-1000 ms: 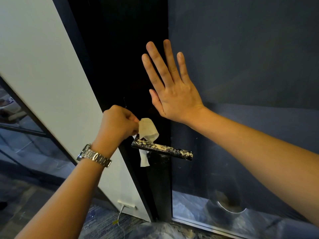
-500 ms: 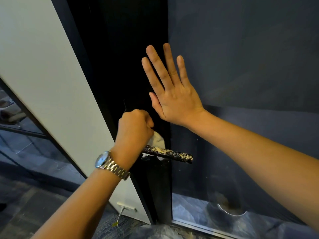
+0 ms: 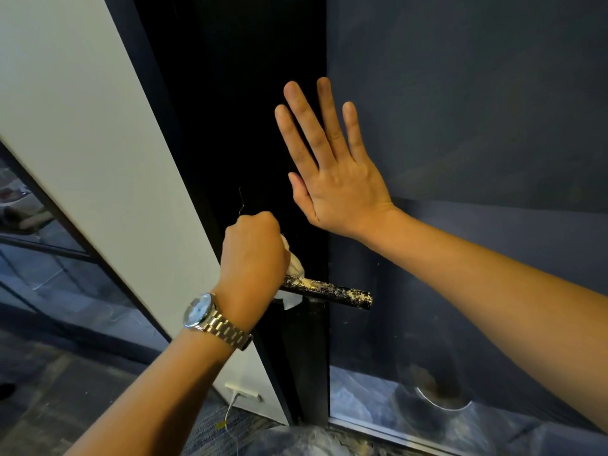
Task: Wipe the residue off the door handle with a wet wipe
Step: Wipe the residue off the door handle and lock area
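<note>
A black lever door handle (image 3: 332, 292) sticks out to the right from a dark door (image 3: 250, 110); pale crusty residue speckles its bar, thickest at the right tip. My left hand (image 3: 255, 258), with a metal watch on the wrist, is closed around a white wet wipe (image 3: 295, 262) and wraps the handle's left end. Bits of the wipe show above and below the bar; the rest is hidden in my fist. My right hand (image 3: 332, 166) lies flat, fingers spread, against the door's edge above the handle.
A dark blue panel (image 3: 477, 110) fills the right side, with reflective glass lower down. A white wall (image 3: 82, 143) slants along the left, with a socket and cable (image 3: 241, 394) near the floor. Patterned carpet lies below.
My left hand moved right from beside the handle's end onto the bar, closing the wipe around it. The loose hanging wipe is now mostly covered. My right hand stayed flat on the door.
</note>
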The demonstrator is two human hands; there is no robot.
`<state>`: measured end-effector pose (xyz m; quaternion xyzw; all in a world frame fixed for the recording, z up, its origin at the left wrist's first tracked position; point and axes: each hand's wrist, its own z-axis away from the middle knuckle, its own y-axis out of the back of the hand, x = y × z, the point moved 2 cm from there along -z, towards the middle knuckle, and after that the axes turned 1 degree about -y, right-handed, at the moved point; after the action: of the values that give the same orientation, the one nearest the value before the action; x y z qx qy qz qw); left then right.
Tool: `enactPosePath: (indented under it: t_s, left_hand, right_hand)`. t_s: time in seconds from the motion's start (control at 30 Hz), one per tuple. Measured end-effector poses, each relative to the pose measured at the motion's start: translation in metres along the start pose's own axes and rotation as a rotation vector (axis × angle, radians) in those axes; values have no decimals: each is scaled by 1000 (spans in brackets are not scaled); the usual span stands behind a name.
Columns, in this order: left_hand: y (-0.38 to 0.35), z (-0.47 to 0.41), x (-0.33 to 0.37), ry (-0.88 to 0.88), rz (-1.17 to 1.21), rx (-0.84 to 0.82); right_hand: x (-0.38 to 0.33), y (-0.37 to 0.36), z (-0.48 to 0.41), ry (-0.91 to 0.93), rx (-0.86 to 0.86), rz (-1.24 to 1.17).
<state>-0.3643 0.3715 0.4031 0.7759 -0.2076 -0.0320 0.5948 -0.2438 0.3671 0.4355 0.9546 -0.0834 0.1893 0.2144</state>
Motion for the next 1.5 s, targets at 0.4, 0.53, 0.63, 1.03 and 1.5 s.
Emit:
enactPosePath:
  t_s: [0.4, 0.53, 0.63, 1.03, 1.5]
  left_hand:
    - [4, 9, -12, -34, 296, 269]
    - [2, 4, -3, -245, 219, 215]
    - [-2, -1, -2, -277, 136, 99]
    - [6, -1, -2, -79, 279, 137]
    - [12, -1, -16, -333, 136, 123]
  right_hand:
    - [0, -1, 0, 3, -7, -25]
    - [0, -1, 0, 0, -1, 1]
    - [-1, 0, 0, -2, 7, 9]
    - [0, 0, 0, 0, 7, -14]
    - [0, 0, 0, 6, -16, -19]
